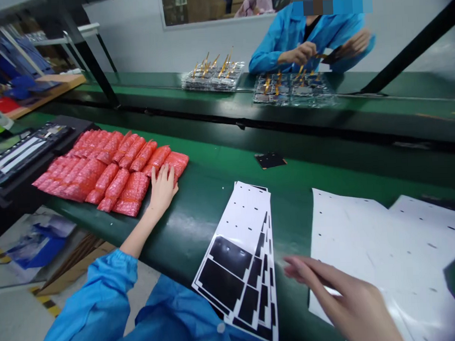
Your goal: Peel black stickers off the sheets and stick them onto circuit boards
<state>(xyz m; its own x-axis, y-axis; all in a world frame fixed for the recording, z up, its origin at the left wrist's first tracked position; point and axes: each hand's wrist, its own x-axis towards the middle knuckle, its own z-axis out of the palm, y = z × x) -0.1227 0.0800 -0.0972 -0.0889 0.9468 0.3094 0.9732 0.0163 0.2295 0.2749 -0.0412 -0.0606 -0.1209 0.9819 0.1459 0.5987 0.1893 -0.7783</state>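
My left hand (162,187) lies over the right end of a group of red bubble-wrap packets (128,192), its fingers stretched out on the end packet. The packets lie side by side in two rows on the green bench. To the right, my right hand (342,291) is in the air with fingers extended and slightly blurred, holding nothing visible. Between the hands is a fanned stack of white sheets with black adhesive-like pieces (231,261), at the front edge of the bench. Large white backing sheets with small holes (351,235) lie beside and partly behind my right hand.
A small black piece (271,160) lies mid-bench. At left is a black device tray (26,149). Across the bench, a co-worker in a blue jacket (274,35) handles a dark part behind stacks of bagged parts with orange ribbons (213,79). Dark posts (95,70) rise from the bench.
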